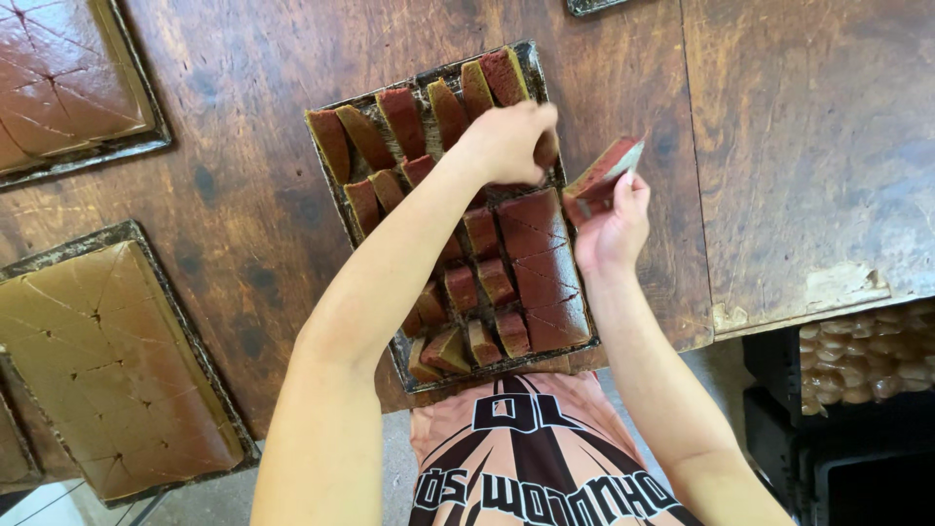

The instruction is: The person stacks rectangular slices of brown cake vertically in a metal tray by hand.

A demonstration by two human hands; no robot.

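The left hand (pixel 508 142) reaches over the dark, battered rectangular metal tray (pixel 338 195) on the worn brown wooden table (pixel 253 127), its fingers curled down onto a reddish-brown cake piece (pixel 545 148) that is almost wholly hidden beneath the knuckles, so the grip itself is hard to make out. The right hand (pixel 612 226) sits at the tray's right edge, pinching a reddish-brown wedge of cake (pixel 604 175) lifted clear of the tray, with a pale strip along its upper edge. Cut slices lie in rows across the tray; the left forearm covers several. 2 more trays of uncut scored slab, 1 reddish (pixel 58 88) and 1 tan (pixel 107 370), lie to the left, both cut off by the frame.
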